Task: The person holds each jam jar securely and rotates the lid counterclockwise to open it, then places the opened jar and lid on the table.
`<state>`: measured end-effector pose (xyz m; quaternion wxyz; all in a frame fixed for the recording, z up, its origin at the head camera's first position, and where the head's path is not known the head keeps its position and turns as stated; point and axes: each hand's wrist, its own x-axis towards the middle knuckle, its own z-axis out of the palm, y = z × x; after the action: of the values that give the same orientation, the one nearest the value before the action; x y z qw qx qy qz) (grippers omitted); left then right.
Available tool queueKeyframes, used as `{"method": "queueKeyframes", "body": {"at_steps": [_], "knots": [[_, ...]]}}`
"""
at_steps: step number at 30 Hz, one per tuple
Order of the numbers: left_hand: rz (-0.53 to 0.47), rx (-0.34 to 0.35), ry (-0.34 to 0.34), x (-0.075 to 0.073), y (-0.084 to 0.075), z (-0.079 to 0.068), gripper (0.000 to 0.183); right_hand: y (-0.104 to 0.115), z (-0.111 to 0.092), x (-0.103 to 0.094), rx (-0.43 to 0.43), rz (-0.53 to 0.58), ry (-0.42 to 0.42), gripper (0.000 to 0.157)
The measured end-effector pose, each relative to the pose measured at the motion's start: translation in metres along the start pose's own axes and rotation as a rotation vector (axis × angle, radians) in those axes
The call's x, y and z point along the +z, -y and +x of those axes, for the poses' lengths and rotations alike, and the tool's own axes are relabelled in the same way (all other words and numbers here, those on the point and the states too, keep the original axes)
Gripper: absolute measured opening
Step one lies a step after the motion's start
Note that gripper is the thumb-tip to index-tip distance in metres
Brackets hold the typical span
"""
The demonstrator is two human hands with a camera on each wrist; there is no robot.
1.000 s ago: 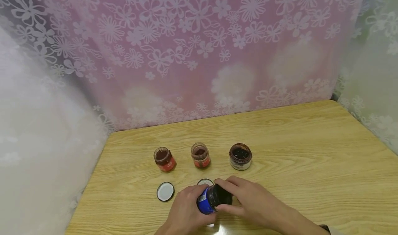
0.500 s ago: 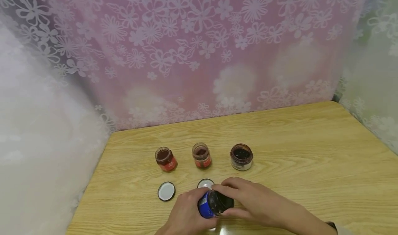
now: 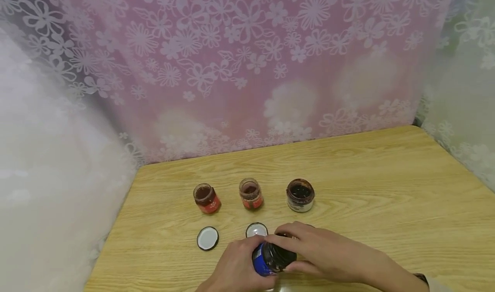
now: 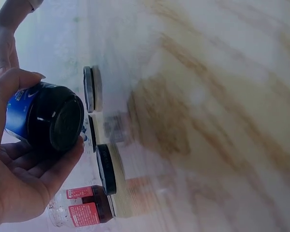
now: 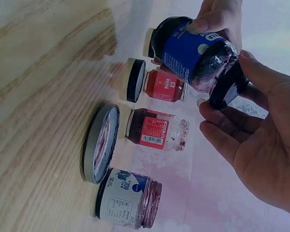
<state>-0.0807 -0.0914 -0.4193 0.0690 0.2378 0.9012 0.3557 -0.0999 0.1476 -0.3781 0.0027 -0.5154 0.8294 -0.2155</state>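
Note:
My left hand (image 3: 236,266) grips a dark jar with a blue label (image 3: 261,262), held tilted above the table near its front edge. My right hand (image 3: 321,251) pinches the jar's black lid (image 5: 228,86) between thumb and fingers. In the right wrist view the lid sits at the jar's mouth, and the smeared glass neck shows beside it. I cannot tell whether lid and jar are fully apart. The left wrist view shows the jar's dark base (image 4: 67,124), with the left thumb and fingers around the jar.
Three uncovered jars stand in a row behind: a red-labelled jar (image 3: 208,199), another red-labelled jar (image 3: 250,194) and a wider white-labelled jar (image 3: 300,196). Before them lie upturned lids, a left lid (image 3: 207,238), a middle lid (image 3: 256,229) and a larger lid (image 5: 101,142).
Both hands and the blue-labelled jar have shifted slightly to the right and nearer. The right hand has turned a little over the lid. The standing jars and the visible lids stay in place.

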Motion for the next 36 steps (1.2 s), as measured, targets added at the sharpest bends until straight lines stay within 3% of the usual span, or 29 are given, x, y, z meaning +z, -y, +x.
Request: {"method": "queueKeyframes", "body": {"at_steps": [6,12,17,23,29,36], "knots": [[-0.019,0.004,0.045,0.000,0.000,0.004,0.048,-0.002,-0.004,-0.005,-0.064,-0.010,-0.025,0.058],[-0.010,0.002,0.064,-0.001,-0.001,0.007,0.049,-0.009,-0.015,-0.012,-0.007,-0.012,-0.061,0.060],[0.000,-0.046,0.024,0.000,-0.001,0.005,0.052,-0.015,-0.029,-0.017,0.073,-0.030,-0.107,0.061],[-0.008,-0.078,-0.073,0.000,-0.003,0.006,0.053,-0.021,-0.049,-0.025,0.206,-0.031,-0.130,0.058],[-0.018,-0.021,-0.152,0.000,-0.007,0.012,0.052,-0.026,-0.068,-0.031,0.297,-0.059,-0.158,0.058],[-0.026,0.041,-0.154,0.001,-0.013,0.028,0.051,-0.033,-0.083,-0.033,0.387,0.053,-0.165,0.059]]}}
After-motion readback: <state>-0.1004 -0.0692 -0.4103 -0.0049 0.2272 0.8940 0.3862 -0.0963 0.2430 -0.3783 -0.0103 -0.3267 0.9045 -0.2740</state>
